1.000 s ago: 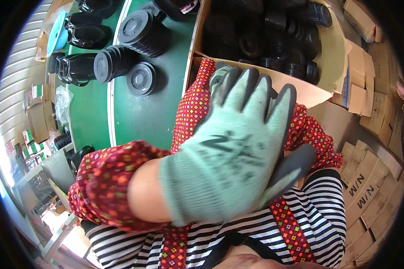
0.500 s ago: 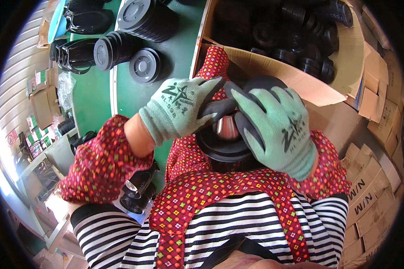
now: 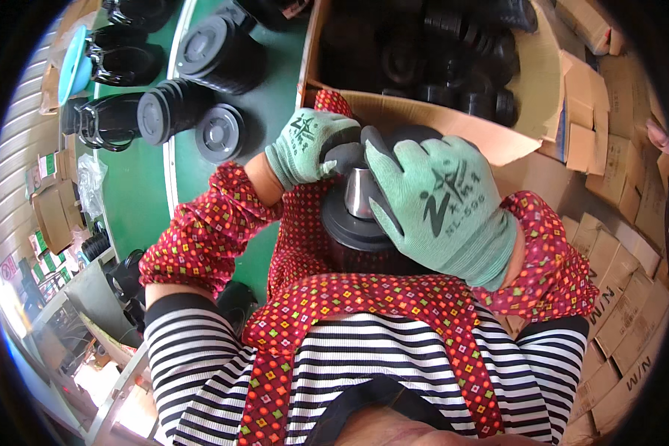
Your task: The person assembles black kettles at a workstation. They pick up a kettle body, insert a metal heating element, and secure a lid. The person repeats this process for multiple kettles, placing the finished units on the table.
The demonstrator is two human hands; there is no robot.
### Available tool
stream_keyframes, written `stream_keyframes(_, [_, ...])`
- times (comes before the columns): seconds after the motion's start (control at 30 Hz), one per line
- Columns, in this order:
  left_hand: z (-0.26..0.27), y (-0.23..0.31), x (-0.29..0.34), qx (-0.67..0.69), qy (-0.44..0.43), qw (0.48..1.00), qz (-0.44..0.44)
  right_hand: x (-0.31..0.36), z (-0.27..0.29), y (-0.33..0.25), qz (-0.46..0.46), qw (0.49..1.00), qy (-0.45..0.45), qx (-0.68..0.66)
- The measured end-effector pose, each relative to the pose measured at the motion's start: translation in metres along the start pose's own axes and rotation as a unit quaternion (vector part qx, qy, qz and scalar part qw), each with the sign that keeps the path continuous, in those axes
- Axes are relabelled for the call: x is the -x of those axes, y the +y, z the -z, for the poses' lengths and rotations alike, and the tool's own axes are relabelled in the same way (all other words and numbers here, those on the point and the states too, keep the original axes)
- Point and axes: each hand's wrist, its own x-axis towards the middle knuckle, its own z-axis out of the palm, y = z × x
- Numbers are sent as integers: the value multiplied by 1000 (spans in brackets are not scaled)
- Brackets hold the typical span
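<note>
My left hand (image 3: 308, 149), gloved in pale green with dark fingertips, is near the centre of the frame, its fingers bent in against the top of a shiny metal cone (image 3: 360, 197). My right hand (image 3: 450, 208), gloved alike, comes in from the right, its thumb and forefinger spread on either side of that cone. The fingertips hide the cone's top, so I cannot tell whether either hand really grips it. The cone stands on a round black disc (image 3: 353, 230), at mid-frame above my dotted red apron (image 3: 364, 301).

At the upper left, on the green table (image 3: 149, 193), lie a single black lid (image 3: 221, 134), a short stack (image 3: 163, 111) beside it and a taller stack (image 3: 223, 56) above. Glossy black pots (image 3: 126, 59) fill the corner, near a blue dish (image 3: 72, 65) (the one bright thing there). Across the upper right, an open box (image 3: 438, 119) holds many black parts (image 3: 468, 63). Brown cartons (image 3: 609, 290) are piled at the lower right.
</note>
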Motion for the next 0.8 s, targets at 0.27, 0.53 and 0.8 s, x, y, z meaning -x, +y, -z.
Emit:
stream_keyframes(0.27, [30, 34, 131, -109, 241, 930, 255, 26, -15, 30, -14, 949, 172, -265])
stream_keyframes(0.53, [-40, -25, 242, -162, 155, 871, 438, 44, -90, -10, 39, 932, 184, -309])
stream_keyframes(0.8, [-9, 74, 228, -105, 213, 944, 230, -3, -75, 12, -177, 766, 265, -559])
